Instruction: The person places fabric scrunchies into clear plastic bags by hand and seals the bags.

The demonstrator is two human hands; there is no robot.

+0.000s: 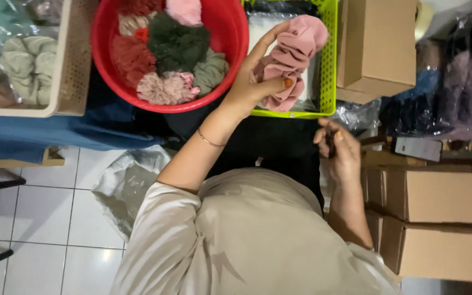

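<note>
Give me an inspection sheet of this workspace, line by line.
Surface: white tiled floor; a blue cloth lies under the containers.
Job's things: pink scrunchie over the green basket; red tub full of scrunchies.
Clutter: beige basket, clear plastic bag.
Hands: left hand grips the pink scrunchie; right hand pinches something small and dark, too small to tell.
Cables: nothing seen.
Surroundings: cardboard boxes, bagged fabrics.

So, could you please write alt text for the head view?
The left hand holds a pink scrunchie over a green basket. The right hand pinches a small dark object. A red bowl of scrunchies sits nearby, cardboard boxes at right.
</note>
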